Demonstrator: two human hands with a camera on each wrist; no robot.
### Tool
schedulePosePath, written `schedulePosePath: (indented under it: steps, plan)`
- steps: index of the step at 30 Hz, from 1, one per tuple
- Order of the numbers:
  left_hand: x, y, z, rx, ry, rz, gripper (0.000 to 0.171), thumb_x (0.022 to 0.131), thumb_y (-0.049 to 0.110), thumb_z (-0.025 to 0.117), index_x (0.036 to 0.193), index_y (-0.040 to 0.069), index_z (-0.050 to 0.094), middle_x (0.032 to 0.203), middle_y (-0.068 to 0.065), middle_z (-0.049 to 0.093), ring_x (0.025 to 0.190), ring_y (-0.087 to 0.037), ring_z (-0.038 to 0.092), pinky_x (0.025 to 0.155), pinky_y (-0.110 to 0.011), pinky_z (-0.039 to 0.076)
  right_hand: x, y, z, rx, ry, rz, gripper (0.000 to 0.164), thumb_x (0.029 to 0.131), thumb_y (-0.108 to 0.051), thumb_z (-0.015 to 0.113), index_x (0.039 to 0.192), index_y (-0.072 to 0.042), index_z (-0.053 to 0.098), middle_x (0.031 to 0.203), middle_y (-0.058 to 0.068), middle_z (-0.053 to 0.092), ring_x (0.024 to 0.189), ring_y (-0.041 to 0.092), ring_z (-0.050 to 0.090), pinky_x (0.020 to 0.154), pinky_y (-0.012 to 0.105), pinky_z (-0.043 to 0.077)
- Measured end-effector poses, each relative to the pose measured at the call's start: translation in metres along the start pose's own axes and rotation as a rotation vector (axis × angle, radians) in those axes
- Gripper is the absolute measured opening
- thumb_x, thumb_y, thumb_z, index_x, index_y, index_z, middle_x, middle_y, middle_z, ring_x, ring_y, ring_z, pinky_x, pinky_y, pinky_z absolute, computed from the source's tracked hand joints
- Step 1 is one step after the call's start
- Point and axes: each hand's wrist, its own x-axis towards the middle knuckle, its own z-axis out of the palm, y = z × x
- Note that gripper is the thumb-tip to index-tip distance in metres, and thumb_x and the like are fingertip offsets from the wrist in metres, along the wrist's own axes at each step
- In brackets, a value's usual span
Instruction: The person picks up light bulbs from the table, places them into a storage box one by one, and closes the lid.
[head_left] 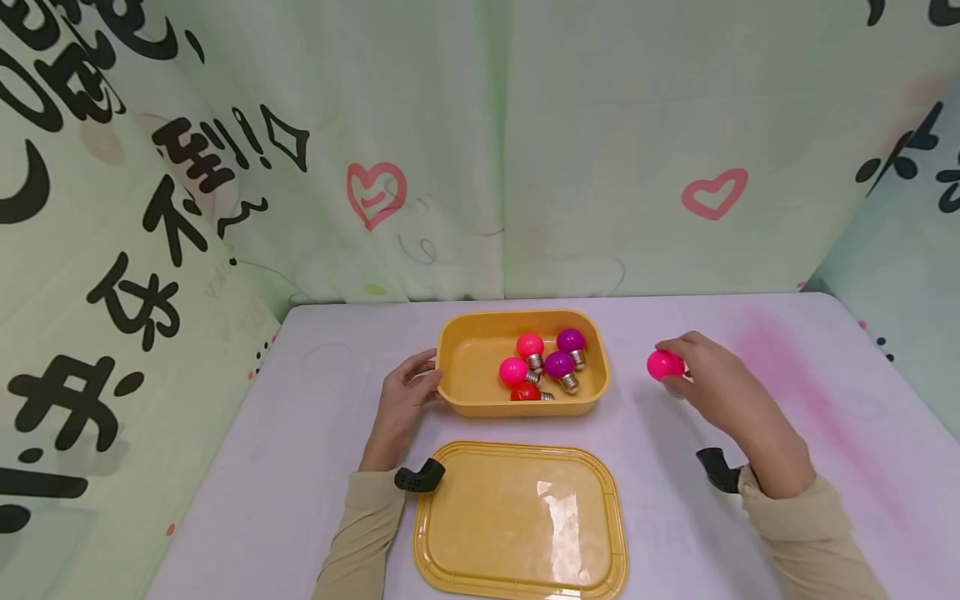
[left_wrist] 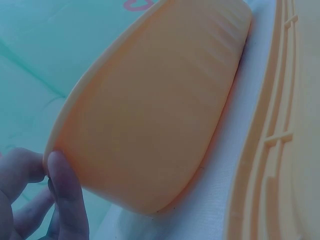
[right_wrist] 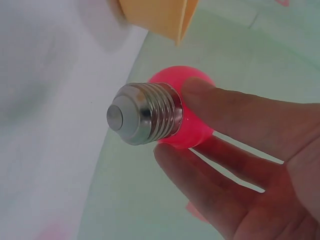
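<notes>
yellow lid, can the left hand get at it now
Probably yes: the lid lies close by, nothing on it, though the left hand would likely need to release the tray first.

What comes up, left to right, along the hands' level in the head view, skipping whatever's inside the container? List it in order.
Left hand → yellow container → held pink bulb → right hand.

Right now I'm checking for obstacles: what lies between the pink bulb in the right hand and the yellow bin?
In the head view, only bare tabletop shows between the held pink bulb and the yellow bin.
</notes>
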Motion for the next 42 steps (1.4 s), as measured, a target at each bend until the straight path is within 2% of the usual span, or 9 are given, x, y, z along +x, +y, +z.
schedulePosePath:
  steps: [7, 14, 23, 30, 37, 42]
  plan:
    - [-0.001, 0.0, 0.0, 0.008, 0.001, 0.003, 0.039, 0.095, 0.009, 0.065, 0.133, 0.007, 0.06, 0.126, -0.019, 0.056, 0.103, -0.03, 0.062, 0.074, -0.022, 0.057, 0.009, -0.019, 0.0, 0.031, -0.001, 0.0, 0.05, 0.083, -0.003, 0.078, 0.127, 0.009, 0.058, 0.117, 0.025, 0.06, 0.104, 0.039, 0.059, 0.084, 0.053, 0.056]
    - [-0.001, -0.001, 0.0, 0.018, 0.01, -0.001, 0.038, 0.095, 0.011, 0.066, 0.132, 0.01, 0.061, 0.124, -0.014, 0.058, 0.1, -0.025, 0.063, 0.074, -0.023, 0.057, 0.018, -0.032, 0.003, 0.044, 0.025, -0.049, 0.048, 0.083, -0.002, 0.077, 0.126, 0.01, 0.059, 0.115, 0.024, 0.06, 0.102, 0.038, 0.06, 0.086, 0.052, 0.055]
    - [-0.001, -0.001, 0.0, 0.021, 0.007, -0.001, 0.039, 0.095, 0.011, 0.066, 0.133, 0.009, 0.06, 0.125, -0.016, 0.057, 0.103, -0.027, 0.062, 0.075, -0.023, 0.057, 0.029, -0.046, 0.008, 0.071, 0.039, -0.085, 0.045, 0.084, -0.001, 0.076, 0.125, 0.009, 0.06, 0.115, 0.023, 0.061, 0.103, 0.038, 0.06, 0.088, 0.052, 0.055]
    - [0.0, 0.0, 0.001, 0.02, 0.017, -0.007, 0.039, 0.095, 0.009, 0.065, 0.133, 0.008, 0.06, 0.125, -0.016, 0.058, 0.1, -0.024, 0.063, 0.073, -0.022, 0.057, 0.038, -0.054, 0.018, 0.05, 0.053, -0.128, 0.042, 0.084, -0.001, 0.075, 0.122, 0.008, 0.062, 0.114, 0.022, 0.062, 0.104, 0.037, 0.061, 0.092, 0.052, 0.053]
    - [0.002, -0.002, 0.002, 0.003, 0.026, -0.005, 0.038, 0.094, 0.008, 0.067, 0.132, 0.008, 0.061, 0.122, -0.014, 0.059, 0.095, -0.02, 0.064, 0.072, -0.022, 0.057, 0.046, -0.059, 0.024, 0.043, 0.04, -0.111, 0.041, 0.084, -0.002, 0.076, 0.121, 0.007, 0.063, 0.113, 0.021, 0.062, 0.103, 0.037, 0.061, 0.092, 0.05, 0.054]
    - [0.003, -0.002, 0.001, 0.001, 0.031, 0.006, 0.04, 0.093, 0.006, 0.066, 0.133, 0.006, 0.06, 0.122, -0.016, 0.059, 0.092, -0.018, 0.064, 0.07, -0.021, 0.056, 0.051, -0.061, 0.03, 0.033, 0.038, -0.117, 0.039, 0.083, -0.001, 0.077, 0.119, 0.008, 0.064, 0.108, 0.02, 0.063, 0.097, 0.034, 0.062, 0.088, 0.048, 0.056]
